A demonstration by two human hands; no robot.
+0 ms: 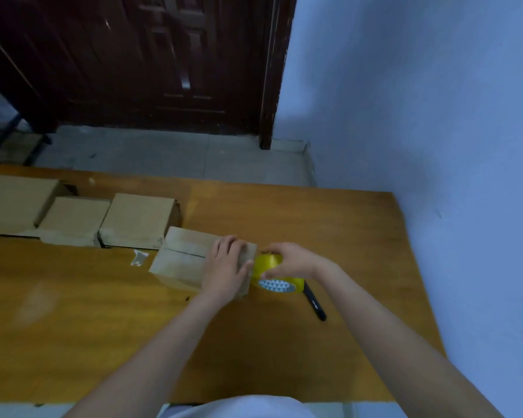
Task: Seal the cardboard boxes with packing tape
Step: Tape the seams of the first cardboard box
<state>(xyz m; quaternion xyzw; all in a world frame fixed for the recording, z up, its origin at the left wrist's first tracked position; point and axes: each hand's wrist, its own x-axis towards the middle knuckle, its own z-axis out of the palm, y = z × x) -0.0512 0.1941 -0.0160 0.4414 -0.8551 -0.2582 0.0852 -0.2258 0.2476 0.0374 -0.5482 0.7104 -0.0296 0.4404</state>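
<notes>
A small cardboard box (191, 260) sits near the middle of a wooden table (329, 230), its long axis running left to right with the far-left corner turned slightly away from the camera, and the seam between its top flaps running along that length. The left hand (227, 267) lies flat across the right end of the box top, fingers extended and spread, thumb reaching toward the tape. The right hand (290, 260) curls over a roll of yellow packing tape (272, 273) held on edge just beside the box's right end, its patterned core facing the camera. A black pen (314, 301) lies on the table near the roll, partly under it, pointing toward the near right. Three more cardboard boxes (136, 221) stand in a row to the left, behind the one in hand. A scrap of clear tape (139, 257) lies beside them
</notes>
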